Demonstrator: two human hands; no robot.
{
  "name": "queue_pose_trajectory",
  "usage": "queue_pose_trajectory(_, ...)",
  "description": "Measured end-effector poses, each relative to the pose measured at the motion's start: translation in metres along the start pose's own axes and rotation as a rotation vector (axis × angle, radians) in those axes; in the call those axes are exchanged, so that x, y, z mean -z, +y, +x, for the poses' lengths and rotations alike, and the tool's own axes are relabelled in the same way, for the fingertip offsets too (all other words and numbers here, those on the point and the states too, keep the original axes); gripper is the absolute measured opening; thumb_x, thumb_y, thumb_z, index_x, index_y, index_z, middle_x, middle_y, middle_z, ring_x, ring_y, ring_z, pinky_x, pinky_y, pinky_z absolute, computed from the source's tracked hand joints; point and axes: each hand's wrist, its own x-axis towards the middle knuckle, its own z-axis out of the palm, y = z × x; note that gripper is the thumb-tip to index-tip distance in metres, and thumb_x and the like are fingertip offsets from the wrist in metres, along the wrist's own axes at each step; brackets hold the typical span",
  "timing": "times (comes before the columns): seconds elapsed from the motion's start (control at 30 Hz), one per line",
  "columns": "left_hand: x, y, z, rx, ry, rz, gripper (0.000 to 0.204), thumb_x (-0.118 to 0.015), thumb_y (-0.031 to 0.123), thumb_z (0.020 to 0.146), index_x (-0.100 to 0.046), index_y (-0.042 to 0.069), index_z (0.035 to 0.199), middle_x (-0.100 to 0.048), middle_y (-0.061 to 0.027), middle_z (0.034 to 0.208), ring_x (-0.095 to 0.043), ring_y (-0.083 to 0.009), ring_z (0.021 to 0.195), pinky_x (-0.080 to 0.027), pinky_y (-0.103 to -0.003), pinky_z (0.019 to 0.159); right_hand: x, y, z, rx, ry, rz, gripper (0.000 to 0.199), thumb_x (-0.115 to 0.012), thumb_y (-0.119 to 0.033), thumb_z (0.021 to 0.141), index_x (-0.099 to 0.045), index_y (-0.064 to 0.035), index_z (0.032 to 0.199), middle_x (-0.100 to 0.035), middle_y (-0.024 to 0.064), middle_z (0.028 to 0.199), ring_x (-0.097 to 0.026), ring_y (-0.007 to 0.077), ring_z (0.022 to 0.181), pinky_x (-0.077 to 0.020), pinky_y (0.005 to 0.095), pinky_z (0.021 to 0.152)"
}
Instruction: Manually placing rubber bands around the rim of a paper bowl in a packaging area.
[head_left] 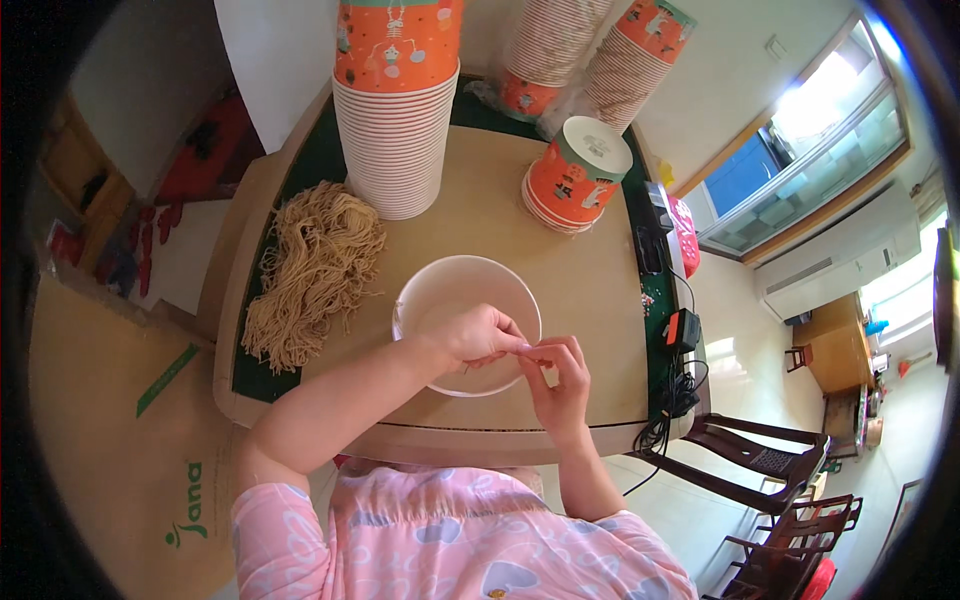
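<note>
A round white paper bucket [465, 272] stands upright on the table in front of me, its open mouth facing up. Over its right rim my left hand [482, 336] and my right hand [560, 374] meet, fingertips pinched together and almost touching. Whatever lies between the fingers is too small to make out. A loose heap of beige cord [312, 270] rests on the table left of the bucket. Beyond the bucket rises a tall nested stack of orange-printed paper buckets [398, 140]. To the right of that stack, a few upside-down buckets [575, 180] form a short pile.
Two more bucket stacks, one left [555, 45] and one right [640, 60], stand in clear plastic at the table's far edge. Black cables and an orange-black adapter [683, 330] hang along the right edge. A dark wooden chair [760, 455] is at the right; cardboard [110, 430] leans at the left.
</note>
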Motion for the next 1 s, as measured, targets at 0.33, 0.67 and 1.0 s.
queue_pose_trajectory(0.33, -0.003, -0.002, -0.006, -0.073, 0.128, 0.06, 0.019, -0.068, 0.02, 0.085, -0.066, 0.003, 0.077, -0.054, 0.0001, 0.062, -0.042, -0.0051, 0.047, -0.028, -0.022, 0.039, 0.002, 0.01, -0.008, -0.277, 0.062, 0.279, 0.011, -0.066, 0.004, 0.082, -0.057, -0.0014, 0.087, -0.056, 0.0046, 0.083, -0.051, 0.0109, 0.07, -0.0427, 0.0225, 0.062)
queue_pose_trajectory(0.67, -0.005, 0.006, -0.013, 0.106, 0.06, -0.057, 0.022, -0.062, 0.019, 0.088, -0.06, 0.004, 0.072, -0.049, 0.0012, 0.059, -0.034, -0.0047, 0.043, -0.022, -0.022, 0.037, 0.008, -0.024, -0.003, -0.103, -0.099, -0.18, 0.017, -0.075, -0.007, 0.074, -0.063, -0.0064, 0.085, -0.057, 0.0066, 0.08, -0.056, 0.0216, 0.076, -0.0469, 0.0321, 0.066)
queue_pose_trajectory(1.0, -0.005, 0.005, -0.012, 0.038, 0.047, -0.11, 0.018, -0.062, 0.017, 0.087, -0.063, 0.003, 0.076, -0.048, 0.0021, 0.06, -0.034, -0.004, 0.043, -0.021, -0.022, 0.037, 0.006, -0.016, -0.006, -0.009, -0.119, -0.107, 0.012, -0.069, 0.002, 0.078, -0.062, -0.0012, 0.087, -0.06, 0.0084, 0.081, -0.057, 0.0202, 0.072, -0.0478, 0.0284, 0.065)
